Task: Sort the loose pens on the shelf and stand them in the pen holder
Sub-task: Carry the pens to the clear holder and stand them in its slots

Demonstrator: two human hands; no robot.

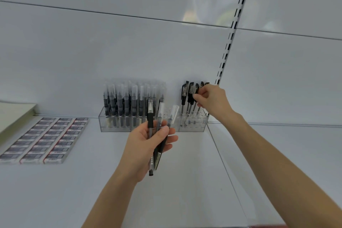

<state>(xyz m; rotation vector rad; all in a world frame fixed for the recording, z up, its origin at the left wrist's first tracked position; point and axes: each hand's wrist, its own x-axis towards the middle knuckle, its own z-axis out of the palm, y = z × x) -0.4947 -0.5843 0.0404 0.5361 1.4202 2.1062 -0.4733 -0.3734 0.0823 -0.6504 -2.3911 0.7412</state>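
Forearms up close, both bare: the left forearm runs up from the bottom edge, the right forearm stretches long from the lower right corner. Behind everything is a big white back panel, with a slotted upright cutting down its right side. Below that lies the white shelf, wide and flat. Over on its left is a block of small packs laid flat in three neat rows, and at the far left edge a pale board, only partly in view.

Now the pen holder: clear plastic, sectioned, sitting on the shelf hard against the back panel. Its left section is crammed with clear-capped pens, all upright. Its right section has a handful of black-capped pens standing. That's where the right grip is, fingers curled, thumb and fingertips pinching one black-capped pen near its top, in among its neighbours.

And the left grip, held above the shelf just in front of the holder with the palm towards the camera, is clamped round a bundle of loose pens. Three I can count, clear caps up and fanned slightly, their lower ends poking out below the palm.
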